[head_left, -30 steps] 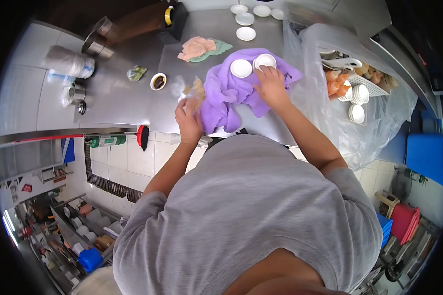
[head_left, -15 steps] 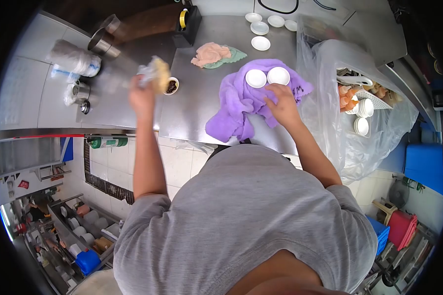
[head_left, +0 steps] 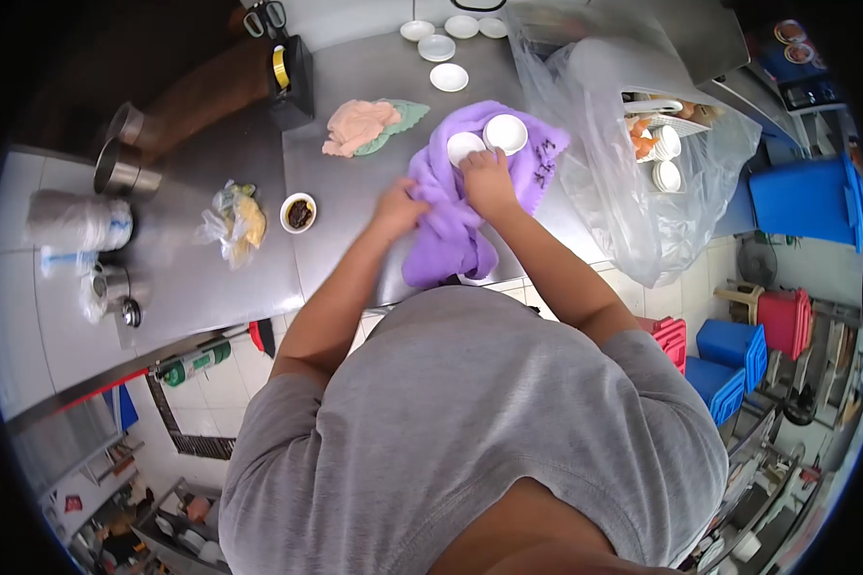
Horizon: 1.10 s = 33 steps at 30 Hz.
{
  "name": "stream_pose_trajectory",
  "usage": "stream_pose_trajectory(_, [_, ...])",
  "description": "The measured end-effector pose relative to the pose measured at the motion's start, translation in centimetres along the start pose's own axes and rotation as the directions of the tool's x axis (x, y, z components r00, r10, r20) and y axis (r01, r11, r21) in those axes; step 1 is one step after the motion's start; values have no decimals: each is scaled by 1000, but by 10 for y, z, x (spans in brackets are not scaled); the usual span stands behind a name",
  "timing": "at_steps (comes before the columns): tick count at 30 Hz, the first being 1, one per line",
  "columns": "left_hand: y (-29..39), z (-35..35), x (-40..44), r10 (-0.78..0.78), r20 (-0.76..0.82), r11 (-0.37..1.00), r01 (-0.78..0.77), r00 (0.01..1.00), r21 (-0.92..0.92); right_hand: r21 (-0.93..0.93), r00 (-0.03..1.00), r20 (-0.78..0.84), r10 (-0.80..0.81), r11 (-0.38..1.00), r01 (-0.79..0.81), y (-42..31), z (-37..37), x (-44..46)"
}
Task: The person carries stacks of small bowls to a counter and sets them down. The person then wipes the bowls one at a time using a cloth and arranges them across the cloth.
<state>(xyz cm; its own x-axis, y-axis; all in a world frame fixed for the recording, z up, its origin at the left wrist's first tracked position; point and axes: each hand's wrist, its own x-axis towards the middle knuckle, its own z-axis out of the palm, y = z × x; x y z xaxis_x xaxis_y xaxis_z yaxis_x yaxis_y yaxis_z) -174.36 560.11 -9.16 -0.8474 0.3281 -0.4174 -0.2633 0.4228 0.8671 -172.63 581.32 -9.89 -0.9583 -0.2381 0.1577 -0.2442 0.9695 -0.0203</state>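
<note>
A purple towel (head_left: pixel 441 225) lies bunched on the steel counter, with a white dish (head_left: pixel 504 134) and a second white dish (head_left: pixel 464 149) on it. My right hand (head_left: pixel 489 180) is at the near edge of the second dish, its fingers bent over the rim; whether they grip it is unclear. At the towel's left edge is my left hand (head_left: pixel 398 208), slightly blurred, its finger ends against the cloth. A clear bag with yellowish contents (head_left: pixel 244 225) rests left of a small bowl of dark sauce (head_left: pixel 299 213).
Pink cloth (head_left: pixel 360 126) and green cloth (head_left: pixel 403 120) lie behind. More white dishes (head_left: pixel 449 78) are at the back. A plastic-covered basket (head_left: pixel 705 126) with orange-topped bottles and stacked cups stands right. Metal cups (head_left: pixel 125 168) and bagged containers (head_left: pixel 77 220) are left.
My left hand has let go of the clear bag on the left and come back to the towel. My right hand has moved from the right dish to the left one. The view has shifted.
</note>
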Motion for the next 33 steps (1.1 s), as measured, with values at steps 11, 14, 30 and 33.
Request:
stream_pose_trajectory(11, [4,-16,-1,557,77,637,-485,827,599,155,942,-276,190,976,-152,3,-27,-23])
stream_pose_trajectory(14, [-11,38,-17,290,195,927,-326,937,184,59,942,-283,182,983,-172,4,-13,-7])
stream_pose_trajectory(30, [-61,-176,-14,102,-438,739,226,893,634,218,931,-358,69,976,12,-50,-61,-23])
stream_pose_trajectory(33, [-68,-210,28,100,-591,739,337,801,583,215,944,-328,38,976,35,-53,-55,-26])
